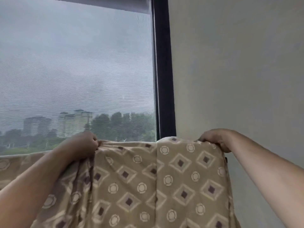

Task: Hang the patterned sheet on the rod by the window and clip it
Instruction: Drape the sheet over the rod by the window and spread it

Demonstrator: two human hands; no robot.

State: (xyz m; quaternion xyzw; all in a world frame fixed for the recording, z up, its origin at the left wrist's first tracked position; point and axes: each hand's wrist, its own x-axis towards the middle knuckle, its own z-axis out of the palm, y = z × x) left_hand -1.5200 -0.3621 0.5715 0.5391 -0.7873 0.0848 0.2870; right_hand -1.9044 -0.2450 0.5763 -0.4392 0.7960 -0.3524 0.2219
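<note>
Both grips, left hand (82, 143) and right hand (215, 139), clenched on patterned sheet (148, 178) top edge; cloth below.

Two bare forearms in view, no sleeves, watch or rings visible. Left hand (83, 142) and right hand (217, 139) ungloved.

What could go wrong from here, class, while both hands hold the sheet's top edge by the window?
1. No clip shows on the patterned sheet, so it could slide down if released.
2. The left hand bunches the cloth, so it may hang creased.
3. The right hand holds the edge past the window frame, so the sheet may hang off-centre.
</note>
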